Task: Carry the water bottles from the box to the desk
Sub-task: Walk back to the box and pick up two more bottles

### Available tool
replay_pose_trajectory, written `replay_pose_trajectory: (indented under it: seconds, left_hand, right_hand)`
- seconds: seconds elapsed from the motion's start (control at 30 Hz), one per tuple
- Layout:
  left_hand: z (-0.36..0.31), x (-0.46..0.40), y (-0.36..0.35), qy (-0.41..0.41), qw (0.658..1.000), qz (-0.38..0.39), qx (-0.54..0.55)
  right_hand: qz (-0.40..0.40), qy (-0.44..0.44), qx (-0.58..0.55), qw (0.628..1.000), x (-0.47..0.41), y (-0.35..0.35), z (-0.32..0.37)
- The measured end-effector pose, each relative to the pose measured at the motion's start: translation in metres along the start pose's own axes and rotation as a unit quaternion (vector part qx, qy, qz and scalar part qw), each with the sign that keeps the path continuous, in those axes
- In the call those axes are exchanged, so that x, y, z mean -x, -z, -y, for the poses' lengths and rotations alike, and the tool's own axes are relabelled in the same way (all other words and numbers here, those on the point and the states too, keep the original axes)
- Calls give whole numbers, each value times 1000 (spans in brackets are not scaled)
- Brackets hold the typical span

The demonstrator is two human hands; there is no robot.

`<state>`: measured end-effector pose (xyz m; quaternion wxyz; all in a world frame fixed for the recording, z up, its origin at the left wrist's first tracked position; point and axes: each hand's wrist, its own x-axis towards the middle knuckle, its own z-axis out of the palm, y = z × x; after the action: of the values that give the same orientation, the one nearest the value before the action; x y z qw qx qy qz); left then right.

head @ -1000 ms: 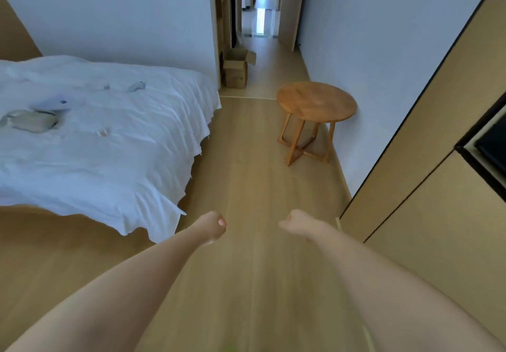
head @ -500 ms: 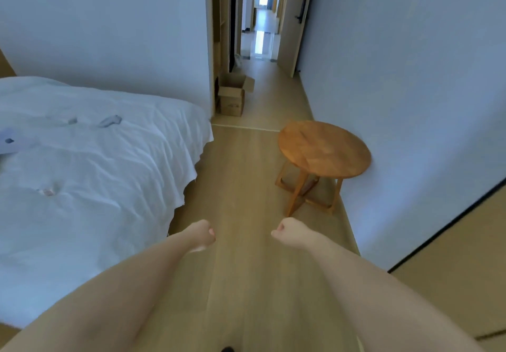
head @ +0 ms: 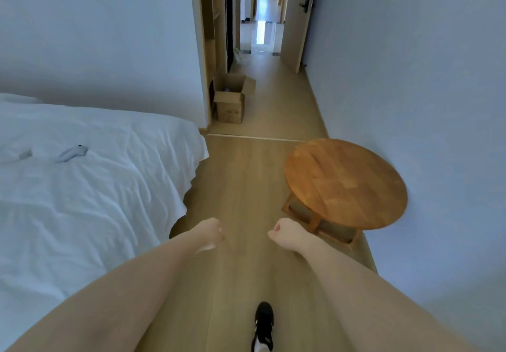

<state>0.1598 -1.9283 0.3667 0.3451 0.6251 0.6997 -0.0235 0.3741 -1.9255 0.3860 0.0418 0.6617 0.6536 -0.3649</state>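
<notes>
Box: open cardboard box (head: 229, 99) on the floor against the left side of the doorway, well ahead of us; flaps up.
Bottles: something pale shows inside the box mouth (too small to call it a bottle for certain).
Desk: not in view.
Left hand: left hand (head: 210, 233) curled into a fist, holding nothing, arm stretched forward.
Right hand: right hand (head: 284, 235) likewise fisted and empty, level with the left, apart from it.
Footing: one black shoe (head: 263, 327) on the wooden floor (head: 246, 176).
Passage: we are between the bed (head: 90, 187) on the left and the round wooden table (head: 345, 184) on the right.
Stage: we judge this the walk to the box, nothing carried yet.
Risk: the table stands close to our line; a wide right swing could clip its edge. The loose flap might snag a hand reaching in.
</notes>
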Motion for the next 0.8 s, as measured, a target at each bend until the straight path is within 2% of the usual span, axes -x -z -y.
replay_pose_trajectory:
  seconds: [0.13, 0.3, 0.5, 0.67, 0.8]
  left_hand:
    - [-25, -84, 50, 15, 1000, -10, 19]
    - [-54, -169, 120, 24, 999, -18, 23]
    - [-69, -278, 178, 44, 998, -31, 19]
    - [-74, -393, 230, 40, 999, -7, -7]
    - [-79, -485, 299, 48, 998, 11, -39]
  right_hand:
    - [31, 12, 16, 999, -91, 66, 11]
    - [15, 19, 32, 999, -185, 156, 31]
    - [-13, 10, 116, 993, -284, 216, 54]
    - [3, -15, 120, 993, -394, 257, 81]
    - [-9, -28, 111, 993, -483, 304, 115]
